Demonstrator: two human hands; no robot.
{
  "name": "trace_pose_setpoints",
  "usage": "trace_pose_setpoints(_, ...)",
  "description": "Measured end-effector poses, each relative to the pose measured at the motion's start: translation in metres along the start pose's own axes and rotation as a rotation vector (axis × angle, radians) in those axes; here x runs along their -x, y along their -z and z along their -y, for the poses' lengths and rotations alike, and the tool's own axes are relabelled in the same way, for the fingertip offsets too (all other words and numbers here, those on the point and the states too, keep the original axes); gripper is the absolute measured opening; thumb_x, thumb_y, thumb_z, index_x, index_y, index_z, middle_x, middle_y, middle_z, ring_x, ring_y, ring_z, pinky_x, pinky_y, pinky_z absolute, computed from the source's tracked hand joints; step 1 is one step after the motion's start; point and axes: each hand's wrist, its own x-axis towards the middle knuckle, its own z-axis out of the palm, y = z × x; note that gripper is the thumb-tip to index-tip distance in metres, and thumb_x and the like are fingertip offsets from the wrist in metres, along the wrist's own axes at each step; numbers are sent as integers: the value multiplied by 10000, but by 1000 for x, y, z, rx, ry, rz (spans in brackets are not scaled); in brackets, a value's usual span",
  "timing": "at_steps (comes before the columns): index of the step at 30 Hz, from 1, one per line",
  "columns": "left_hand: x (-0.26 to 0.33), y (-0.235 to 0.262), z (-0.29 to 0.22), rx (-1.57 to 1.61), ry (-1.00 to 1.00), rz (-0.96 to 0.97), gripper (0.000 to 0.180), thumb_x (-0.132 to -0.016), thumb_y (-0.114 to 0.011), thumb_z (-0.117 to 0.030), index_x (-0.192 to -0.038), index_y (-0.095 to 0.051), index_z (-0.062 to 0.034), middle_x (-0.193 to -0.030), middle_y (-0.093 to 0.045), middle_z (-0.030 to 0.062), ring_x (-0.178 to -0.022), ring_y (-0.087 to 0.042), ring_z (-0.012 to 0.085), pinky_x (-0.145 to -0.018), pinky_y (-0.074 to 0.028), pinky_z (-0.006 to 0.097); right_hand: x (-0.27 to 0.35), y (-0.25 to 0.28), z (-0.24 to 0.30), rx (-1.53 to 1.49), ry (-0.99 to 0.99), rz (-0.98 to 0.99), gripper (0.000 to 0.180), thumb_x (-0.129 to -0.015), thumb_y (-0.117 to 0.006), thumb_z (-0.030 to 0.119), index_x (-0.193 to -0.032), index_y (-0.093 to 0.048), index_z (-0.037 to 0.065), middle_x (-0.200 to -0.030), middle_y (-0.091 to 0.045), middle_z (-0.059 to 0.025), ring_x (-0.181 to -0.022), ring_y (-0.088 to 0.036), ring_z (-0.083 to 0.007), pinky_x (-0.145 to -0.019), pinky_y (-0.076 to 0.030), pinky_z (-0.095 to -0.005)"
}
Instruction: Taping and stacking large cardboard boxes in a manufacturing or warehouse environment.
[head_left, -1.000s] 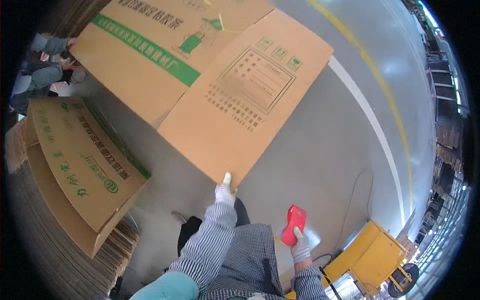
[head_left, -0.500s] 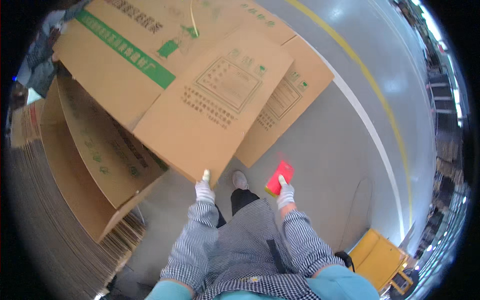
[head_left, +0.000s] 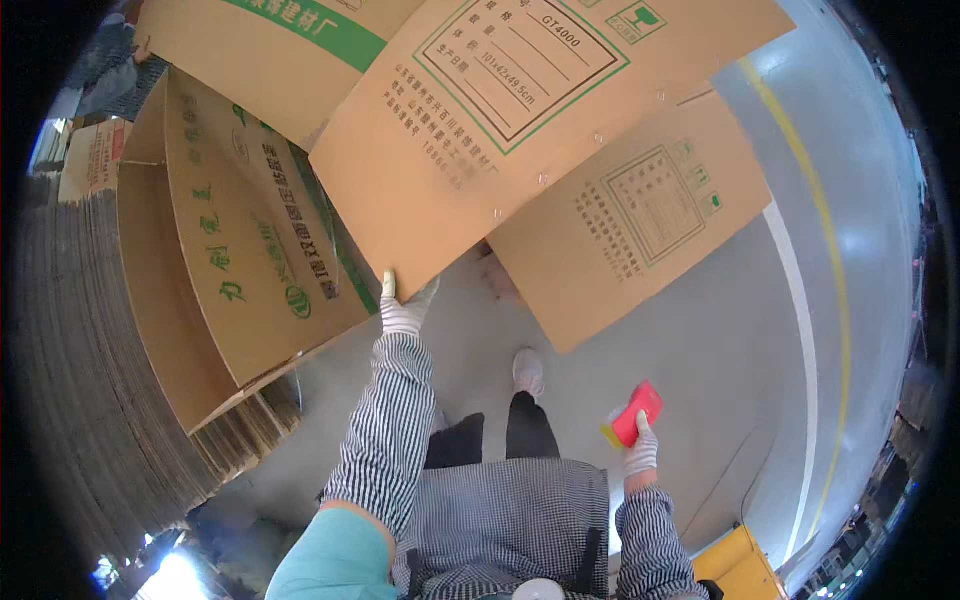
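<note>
A: Where is the principal object?
B: The large brown cardboard carton with green and black print point(head_left: 475, 125) spans the upper centre, tilted, its top cut off by the view's edge.

A: And the fingers?
B: The left hand, in a white striped glove point(head_left: 405, 312), grips its near corner, thumb on the printed face, other fingers partly hidden. The right hand, similarly gloved point(head_left: 641, 452), is closed around a red handheld object with a yellow end point(head_left: 638, 411), well apart from the carton.

A: What surrounds it?
B: A second brown printed carton point(head_left: 650, 225) lies lower right, partly covered by the first. At left, an open brown carton point(head_left: 262, 235), also overlapped, rests on a tall stack of flattened cardboard point(head_left: 85, 340). Another person's hand point(head_left: 143, 47) is near the far left edge.

A: Farther out?
B: White point(head_left: 796, 290) and yellow point(head_left: 826, 220) floor lines curve at right; a yellow box-shaped object point(head_left: 738, 566) stands below.
</note>
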Motion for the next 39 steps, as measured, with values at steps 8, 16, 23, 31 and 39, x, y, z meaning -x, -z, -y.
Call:
trace_pose_setpoints(8, 112, -19, -84, -340, -244, 261, 558, -881, -670, -328, -1338, -474, -76, -1352, -511, 83, -1271, -439, 300, -1103, -319, 512, -102, -358, 19, -31, 450, 277, 597, -781, -806, 273, -1267, -556, 34, -1148, -641, -67, -996, -617, -221, -889, -491, -382)
trace_pose_setpoints(16, 124, -44, -128, -306, -21, 171, 459, -975, -558, -291, -1338, -457, -28, -1340, -526, 121, -1192, -505, 221, -1082, -369, 355, -125, -462, 36, 120, 488, 60, 652, -751, -834, 339, -1241, -571, -1, -1140, -651, -83, -945, -628, -238, -855, -495, -361)
trace_pose_setpoints(23, -19, -33, -93, -667, -187, 76, 527, -983, -539, -185, -1458, -339, -72, -1450, -434, 103, -1332, -397, 253, -1111, -333, 380, -78, -369, 48, 325, 414, 419, 617, -871, -713, 351, -1360, -485, 53, -1274, -582, -50, -1146, -538, -198, -1027, -387, -373)
trace_pose_setpoints(31, -183, -53, -111, -1155, -466, -63, 1049, -804, -724, -504, -1528, -122, -41, -1542, -259, 215, -1432, -240, 340, -1169, -213, 435, -77, -277, 66, 391, 375, 385, 595, -901, -678, 297, -1381, -438, 40, -1299, -552, -88, -1197, -526, -261, -1047, -418, -426)
trace_pose_setpoints(39, -229, -71, -173, -984, -342, 86, 776, -764, -793, -378, -1355, -472, 9, -1292, -575, 179, -1212, -523, 303, -1034, -406, 438, -72, -276, 19, 294, 320, 325, 592, -895, -683, 293, -1369, -450, 26, -1295, -559, -95, -1196, -529, -271, -1056, -414, -438)
